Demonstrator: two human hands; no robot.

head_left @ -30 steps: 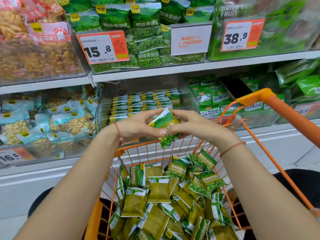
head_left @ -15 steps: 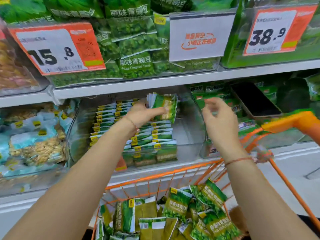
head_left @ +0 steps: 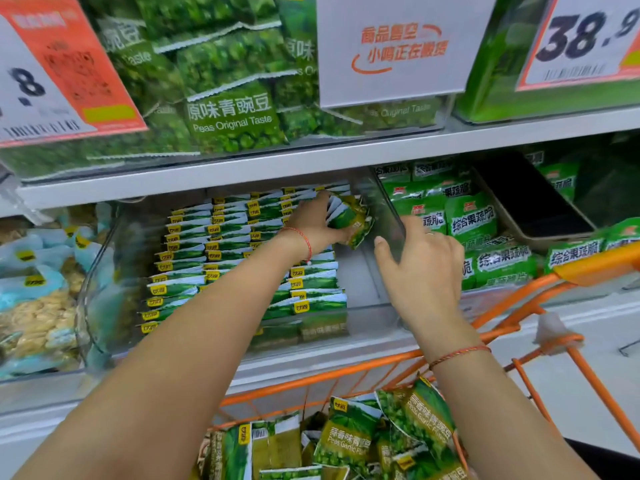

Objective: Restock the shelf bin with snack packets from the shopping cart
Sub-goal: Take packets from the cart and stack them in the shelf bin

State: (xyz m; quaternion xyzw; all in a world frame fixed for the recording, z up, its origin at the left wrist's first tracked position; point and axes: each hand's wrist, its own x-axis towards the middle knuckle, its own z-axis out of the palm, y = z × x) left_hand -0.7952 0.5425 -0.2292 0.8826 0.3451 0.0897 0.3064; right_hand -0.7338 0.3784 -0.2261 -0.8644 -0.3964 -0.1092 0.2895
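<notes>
My left hand (head_left: 311, 223) grips a small stack of green snack packets (head_left: 349, 216) deep inside the clear shelf bin (head_left: 391, 209), at the back right of the rows of upright packets (head_left: 242, 258) that fill the bin's left and middle. My right hand (head_left: 422, 268) hovers at the bin's right wall, fingers relaxed and holding nothing. Below, the orange shopping cart (head_left: 346, 372) holds several loose green pea packets (head_left: 349, 434).
A shelf board (head_left: 311, 157) hangs low over the bin, with bins of green pea bags and price signs above. A neighbouring bin of green packets (head_left: 471, 220) stands to the right, pale blue nut bags (head_left: 38, 299) to the left. The cart handle (head_left: 595, 265) crosses at right.
My left hand has carried the packets from above the cart up and into the back of the bin. My right hand let go of them and moved to the bin's right wall.
</notes>
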